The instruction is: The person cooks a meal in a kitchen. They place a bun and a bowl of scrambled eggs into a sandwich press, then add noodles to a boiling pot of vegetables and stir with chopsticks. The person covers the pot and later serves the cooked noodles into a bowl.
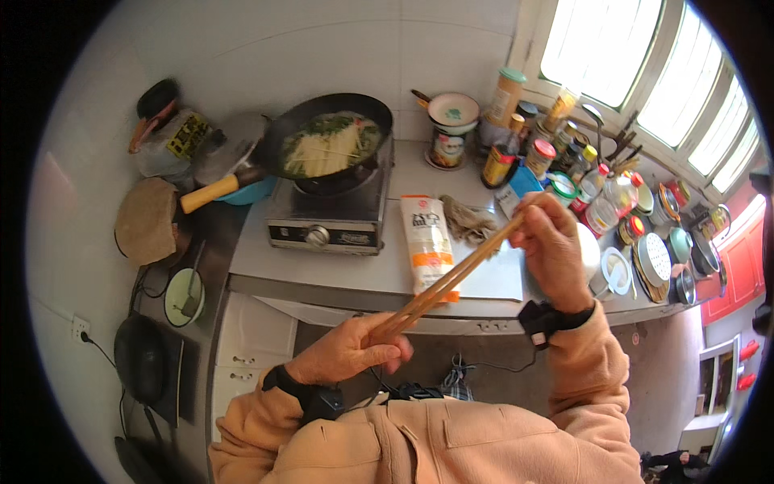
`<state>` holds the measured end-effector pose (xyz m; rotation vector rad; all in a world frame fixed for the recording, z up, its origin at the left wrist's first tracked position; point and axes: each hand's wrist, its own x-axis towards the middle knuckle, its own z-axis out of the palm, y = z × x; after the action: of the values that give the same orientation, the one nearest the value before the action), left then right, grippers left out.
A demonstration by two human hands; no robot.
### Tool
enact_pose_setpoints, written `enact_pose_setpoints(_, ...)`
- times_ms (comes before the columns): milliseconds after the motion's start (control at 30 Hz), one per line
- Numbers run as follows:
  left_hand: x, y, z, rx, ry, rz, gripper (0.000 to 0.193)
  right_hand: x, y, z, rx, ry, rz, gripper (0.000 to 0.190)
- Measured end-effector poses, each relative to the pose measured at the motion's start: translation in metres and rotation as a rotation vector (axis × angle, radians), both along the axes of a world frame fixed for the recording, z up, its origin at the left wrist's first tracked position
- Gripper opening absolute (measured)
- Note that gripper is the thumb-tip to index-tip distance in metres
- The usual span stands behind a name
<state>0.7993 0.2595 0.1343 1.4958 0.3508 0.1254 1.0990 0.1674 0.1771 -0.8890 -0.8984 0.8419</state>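
Note:
A pair of long wooden chopsticks (455,273) slants across the space before my chest. My left hand (357,345) grips their lower end, and my right hand (547,248) pinches the upper end. Beyond them a black wok (272,136) with a wooden handle (210,193) sits on a portable stove (326,227). Pale noodles (323,151) lie fanned over green leaves in its liquid. A noodle packet (428,242) with printing rests on the counter below the chopsticks, beside a crumpled rag (465,219).
Bottles and jars (544,154) crowd the counter's right side under the window, with a white perforated pan (654,259) farther along. A small enamel pan (453,112) tops a can behind the stove. To the left are a green bowl (184,296) and another black wok (140,358).

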Motion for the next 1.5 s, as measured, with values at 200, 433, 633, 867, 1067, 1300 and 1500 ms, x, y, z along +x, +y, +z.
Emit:
enact_pose_setpoints(200, -0.074, 0.026, -0.013, -0.268, -0.041, 0.237, 0.043, -0.074, 0.079, -0.031, -0.189, 0.086, 0.112, 0.016)
enact_pose_setpoints(433, -0.113, 0.078, -0.038, -0.34, 0.0, 0.526, 0.04, -0.123, 0.129, -0.078, -0.154, 0.232, 0.35, 0.017)
enact_pose_setpoints(633, -0.126, 0.131, -0.024, -0.212, 0.113, 0.761, 0.03, -0.137, 0.178, -0.066, -0.036, -0.128, -0.139, 0.045)
enact_pose_setpoints(867, -0.087, 0.171, 0.012, -0.197, 0.14, 0.591, 0.035, -0.159, 0.21, -0.04, 0.349, -1.303, -0.138, 0.04)
enact_pose_setpoints(1067, -0.073, 0.206, 0.038, -0.235, -0.02, 0.251, 0.04, -0.165, 0.232, -0.014, 0.143, -1.521, -0.32, 0.021)
enact_pose_setpoints(1300, -0.116, 0.254, 0.021, -0.057, -0.302, 0.519, 0.036, -0.135, 0.262, 0.027, 0.07, -1.212, -0.485, 0.005)
enact_pose_setpoints(1500, -0.164, 0.284, 0.008, 0.115, -0.389, 0.713, 0.033, -0.11, 0.302, 0.014, -0.101, -0.857, -0.458, 0.017)
